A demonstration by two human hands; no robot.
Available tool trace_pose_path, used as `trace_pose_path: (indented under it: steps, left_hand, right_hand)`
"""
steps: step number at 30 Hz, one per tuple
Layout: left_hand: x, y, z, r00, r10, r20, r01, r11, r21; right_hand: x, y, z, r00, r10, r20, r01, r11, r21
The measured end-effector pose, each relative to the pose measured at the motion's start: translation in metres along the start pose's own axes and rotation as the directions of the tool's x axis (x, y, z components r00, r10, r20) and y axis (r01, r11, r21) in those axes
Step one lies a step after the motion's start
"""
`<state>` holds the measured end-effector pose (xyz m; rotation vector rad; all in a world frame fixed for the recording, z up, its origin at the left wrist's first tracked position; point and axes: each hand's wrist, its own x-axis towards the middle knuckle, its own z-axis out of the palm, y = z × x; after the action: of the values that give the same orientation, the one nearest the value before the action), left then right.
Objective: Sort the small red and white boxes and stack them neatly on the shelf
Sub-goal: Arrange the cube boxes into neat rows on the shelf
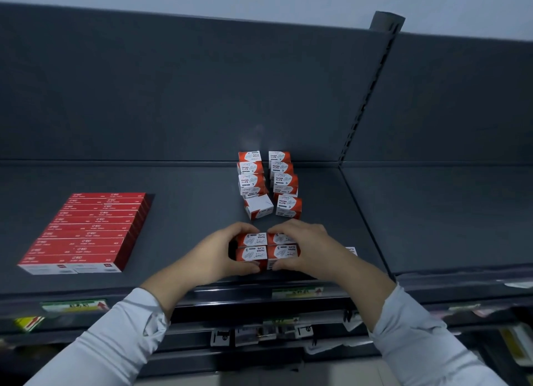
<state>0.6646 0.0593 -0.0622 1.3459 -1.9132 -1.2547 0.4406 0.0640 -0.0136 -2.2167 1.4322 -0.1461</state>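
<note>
Several small red and white paper-clip boxes form a tight block [267,247] near the front of the dark grey shelf [184,212]. My left hand [215,254] presses the block's left side and my right hand [313,248] presses its right side, fingers curled over the back and thumbs at the front. Behind the block, two uneven rows of the same boxes run toward the back panel: a left row [250,173] and a right row [284,180]. One box [258,207] at the left row's front lies turned askew, white side up.
A flat block of long red boxes [86,231] lies at the left of the shelf. A slotted upright post [366,97] divides this bay from the right-hand shelf [438,212]. Price labels [297,292] line the front rail; lower shelves sit below.
</note>
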Motion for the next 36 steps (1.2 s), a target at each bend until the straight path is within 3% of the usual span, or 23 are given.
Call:
trace_pose_path:
  steps: [16, 18, 21, 25, 27, 29, 32, 36]
  left_hand:
    - [0.003, 0.000, 0.000, 0.999, 0.035, -0.017, -0.033, 0.994, 0.104]
    - [0.004, 0.001, 0.001, 1.000, 0.002, 0.000, -0.002, 0.996, 0.088]
    - [0.008, 0.009, -0.004, 1.000, -0.012, -0.005, 0.012, 1.000, 0.001]
    - [0.027, 0.016, -0.021, 0.999, 0.015, -0.044, -0.020, 0.993, -0.115]
    - [0.042, 0.016, -0.028, 0.993, -0.013, -0.114, 0.008, 0.999, -0.050]
    - [0.060, 0.012, -0.032, 0.982, -0.043, -0.183, 0.069, 0.988, 0.140]
    - [0.078, 0.009, -0.030, 0.982, -0.098, -0.162, 0.148, 0.931, 0.333]
    - [0.079, 0.016, -0.019, 0.968, -0.112, -0.225, 0.211, 0.847, 0.489]
  right_hand:
    - [-0.001, 0.000, 0.005, 1.000, -0.015, -0.024, 0.014, 0.998, -0.062]
    - [-0.002, 0.000, 0.003, 1.000, 0.011, 0.021, -0.011, 1.000, 0.008]
    - [-0.003, -0.002, -0.012, 0.998, 0.027, 0.054, -0.040, 0.969, 0.246]
    - [0.013, 0.012, -0.032, 0.989, 0.110, -0.099, -0.079, 0.958, 0.277]
    - [0.026, 0.019, -0.038, 0.975, 0.174, -0.141, -0.139, 0.964, 0.228]
    - [0.038, 0.025, -0.040, 0.959, 0.247, -0.138, -0.214, 0.952, 0.218]
    - [0.049, 0.027, -0.036, 0.936, 0.343, -0.075, -0.319, 0.921, 0.224]
    - [0.057, 0.032, -0.025, 0.928, 0.360, -0.096, -0.321, 0.904, 0.282]
